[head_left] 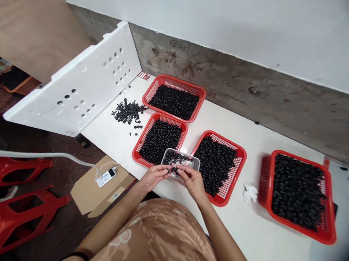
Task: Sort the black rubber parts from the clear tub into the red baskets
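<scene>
The long white surface (262,246) carries almost everything, and a white perforated board (76,85) stands tilted far to the left of the clear plastic tray (179,151), which is near the surface's front edge. Four red mesh baskets hold small black parts (297,193): the farthest basket (328,230) lies well to the right of the tray, and the other three are close behind it, perhaps so that each one is in easy reach. A loose heap of black parts (128,112) lies behind the tray, to the left. The left hand (154,177) and right hand (192,182) are half closed at the tray's near edge, but I cannot tell if they grip the tray or some parts.
</scene>
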{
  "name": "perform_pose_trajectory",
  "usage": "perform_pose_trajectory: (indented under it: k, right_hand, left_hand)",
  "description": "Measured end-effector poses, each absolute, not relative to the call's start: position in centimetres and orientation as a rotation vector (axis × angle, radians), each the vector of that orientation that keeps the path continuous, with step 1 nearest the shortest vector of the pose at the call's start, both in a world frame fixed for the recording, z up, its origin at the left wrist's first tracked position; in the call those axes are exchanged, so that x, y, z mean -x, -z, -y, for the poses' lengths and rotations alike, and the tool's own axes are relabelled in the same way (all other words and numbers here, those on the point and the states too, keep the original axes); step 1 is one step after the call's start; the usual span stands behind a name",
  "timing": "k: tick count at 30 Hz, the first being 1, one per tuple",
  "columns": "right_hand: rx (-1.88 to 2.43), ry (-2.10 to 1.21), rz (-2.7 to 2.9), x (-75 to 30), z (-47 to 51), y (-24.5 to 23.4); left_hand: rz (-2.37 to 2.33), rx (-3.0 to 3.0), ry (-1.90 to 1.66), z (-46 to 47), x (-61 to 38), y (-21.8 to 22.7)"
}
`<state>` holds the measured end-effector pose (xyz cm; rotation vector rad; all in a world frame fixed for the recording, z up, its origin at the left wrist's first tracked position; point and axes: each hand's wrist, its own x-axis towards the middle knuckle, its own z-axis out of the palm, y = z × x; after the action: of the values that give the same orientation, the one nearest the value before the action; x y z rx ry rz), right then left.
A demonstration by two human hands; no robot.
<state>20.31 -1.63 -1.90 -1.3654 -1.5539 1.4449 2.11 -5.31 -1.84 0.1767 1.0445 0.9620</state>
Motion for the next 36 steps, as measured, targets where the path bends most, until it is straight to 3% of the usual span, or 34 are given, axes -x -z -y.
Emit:
perform_pose_trajectory:
  k: [8, 21, 29, 36]
  right_hand:
    - [1.174, -1.007, 2.049, -19.4, 3.1, -0.1]
    - [1.189, -1.102, 1.947, -19.1, 3.4, 0.1]
    - [1.212, -0.629, 2.376, -19.4, 4.2, 0.4]
    - [1.229, -0.661, 2.274, -19.9, 3.9, 0.2]
  left_hand:
    - [-1.098, -0.281, -1.016, 5.5, -2.5, 2.0]
    - [-1.084, -0.328, -1.049, 5.5, -2.7, 1.7]
    - [-1.121, -0.343, -1.047, 5.4, -3.1, 1.3]
    - [-1.113, -0.372, -1.031, 5.4, -3.1, 1.5]
